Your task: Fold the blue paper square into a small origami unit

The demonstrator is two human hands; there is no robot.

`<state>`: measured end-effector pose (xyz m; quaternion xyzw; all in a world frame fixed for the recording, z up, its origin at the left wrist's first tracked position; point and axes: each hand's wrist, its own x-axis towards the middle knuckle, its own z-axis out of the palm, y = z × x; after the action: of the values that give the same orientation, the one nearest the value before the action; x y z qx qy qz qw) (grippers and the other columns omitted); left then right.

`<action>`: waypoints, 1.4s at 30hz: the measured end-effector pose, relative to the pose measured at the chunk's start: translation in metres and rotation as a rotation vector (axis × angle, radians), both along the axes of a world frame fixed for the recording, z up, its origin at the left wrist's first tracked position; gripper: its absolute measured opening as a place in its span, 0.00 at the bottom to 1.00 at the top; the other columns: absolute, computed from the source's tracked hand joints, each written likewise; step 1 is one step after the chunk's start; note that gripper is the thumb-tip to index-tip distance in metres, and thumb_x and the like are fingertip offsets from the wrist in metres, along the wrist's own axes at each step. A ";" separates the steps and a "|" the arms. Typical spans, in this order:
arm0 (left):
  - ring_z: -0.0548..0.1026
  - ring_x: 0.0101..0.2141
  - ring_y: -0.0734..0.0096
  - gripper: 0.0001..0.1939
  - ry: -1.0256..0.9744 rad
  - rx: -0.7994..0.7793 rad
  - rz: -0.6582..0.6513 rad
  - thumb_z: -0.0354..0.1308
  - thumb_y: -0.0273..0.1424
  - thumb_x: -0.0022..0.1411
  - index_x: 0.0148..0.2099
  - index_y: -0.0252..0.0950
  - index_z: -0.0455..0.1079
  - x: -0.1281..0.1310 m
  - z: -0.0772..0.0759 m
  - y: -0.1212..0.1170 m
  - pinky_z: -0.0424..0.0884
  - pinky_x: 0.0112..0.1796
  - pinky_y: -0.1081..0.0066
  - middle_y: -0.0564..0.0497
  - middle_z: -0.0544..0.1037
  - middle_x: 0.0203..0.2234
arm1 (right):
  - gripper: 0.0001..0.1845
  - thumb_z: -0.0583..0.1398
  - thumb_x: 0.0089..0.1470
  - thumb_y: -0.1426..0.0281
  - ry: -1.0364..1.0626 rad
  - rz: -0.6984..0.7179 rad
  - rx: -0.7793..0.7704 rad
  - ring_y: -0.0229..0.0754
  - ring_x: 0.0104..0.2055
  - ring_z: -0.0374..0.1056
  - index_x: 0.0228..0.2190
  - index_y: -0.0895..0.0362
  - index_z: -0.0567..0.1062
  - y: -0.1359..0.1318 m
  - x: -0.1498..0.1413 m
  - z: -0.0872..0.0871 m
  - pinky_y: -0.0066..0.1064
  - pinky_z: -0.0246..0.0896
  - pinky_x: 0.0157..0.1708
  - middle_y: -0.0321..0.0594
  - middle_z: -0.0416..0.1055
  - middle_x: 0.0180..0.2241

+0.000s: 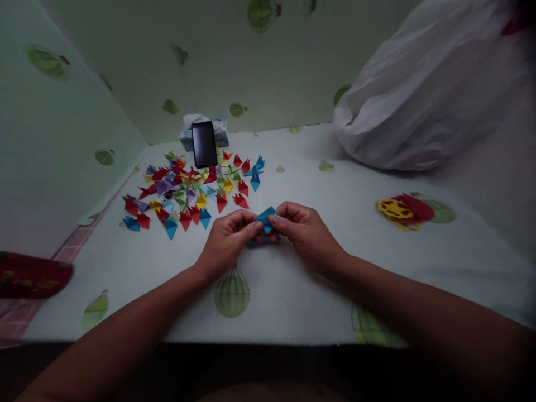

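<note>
My left hand (pixel 228 237) and my right hand (pixel 305 231) meet at the middle of the table, both pinching a small blue folded paper piece (pixel 266 217) between thumbs and fingertips. Under the hands lies a bit more blue and red paper (pixel 263 240), partly hidden. Beyond my left hand spreads a pile of several folded paper triangles (pixel 188 190) in red, blue, yellow, green and purple.
A black phone (pixel 204 144) leans upright against a tissue box (pixel 220 134) at the back. A large white plastic bag (pixel 422 95) fills the back right. A yellow and red paper stack (pixel 404 211) lies at the right. The tablecloth (pixel 293 301) shows green balloon prints.
</note>
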<state>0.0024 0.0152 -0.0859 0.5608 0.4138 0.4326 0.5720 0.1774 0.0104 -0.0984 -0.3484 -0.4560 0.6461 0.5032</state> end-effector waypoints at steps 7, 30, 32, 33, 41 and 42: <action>0.74 0.26 0.74 0.13 0.055 0.048 0.025 0.68 0.40 0.59 0.34 0.33 0.76 -0.002 -0.001 0.001 0.71 0.30 0.74 0.52 0.78 0.24 | 0.13 0.68 0.53 0.65 -0.072 0.014 -0.015 0.36 0.28 0.68 0.25 0.56 0.70 0.000 0.000 0.000 0.31 0.63 0.33 0.34 0.74 0.25; 0.72 0.23 0.74 0.11 0.190 0.100 0.023 0.69 0.36 0.57 0.31 0.34 0.75 -0.009 0.009 0.005 0.68 0.26 0.74 0.53 0.76 0.21 | 0.17 0.67 0.52 0.57 -0.220 0.143 0.032 0.35 0.25 0.64 0.24 0.57 0.74 0.003 0.003 0.007 0.28 0.59 0.27 0.34 0.71 0.22; 0.72 0.23 0.74 0.11 0.212 0.123 0.020 0.68 0.36 0.57 0.30 0.34 0.75 -0.009 0.009 0.006 0.68 0.26 0.74 0.52 0.76 0.21 | 0.16 0.68 0.51 0.58 -0.202 0.172 0.024 0.34 0.25 0.64 0.26 0.58 0.75 0.004 0.003 0.004 0.28 0.59 0.27 0.34 0.71 0.23; 0.72 0.23 0.74 0.11 0.215 0.127 0.015 0.68 0.36 0.57 0.30 0.33 0.75 -0.009 0.009 0.006 0.68 0.26 0.74 0.52 0.76 0.21 | 0.15 0.68 0.51 0.59 -0.199 0.181 0.023 0.34 0.25 0.64 0.27 0.58 0.75 0.004 0.003 0.003 0.28 0.59 0.27 0.34 0.71 0.22; 0.73 0.24 0.74 0.15 0.072 0.022 -0.031 0.70 0.40 0.56 0.34 0.34 0.74 -0.006 0.006 0.003 0.70 0.29 0.73 0.53 0.77 0.22 | 0.13 0.68 0.51 0.62 -0.187 0.138 0.058 0.35 0.25 0.65 0.24 0.57 0.75 0.001 0.003 0.004 0.29 0.60 0.28 0.35 0.73 0.23; 0.73 0.24 0.74 0.15 0.070 0.018 -0.046 0.71 0.41 0.55 0.34 0.34 0.74 -0.005 0.006 0.003 0.70 0.28 0.73 0.53 0.77 0.22 | 0.14 0.68 0.51 0.62 -0.191 0.135 0.065 0.35 0.25 0.65 0.23 0.57 0.75 0.000 0.002 0.005 0.30 0.60 0.28 0.35 0.73 0.23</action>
<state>-0.0030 0.0185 -0.0801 0.5899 0.4167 0.4032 0.5620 0.1796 0.0102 -0.0938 -0.3605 -0.5450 0.6273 0.4237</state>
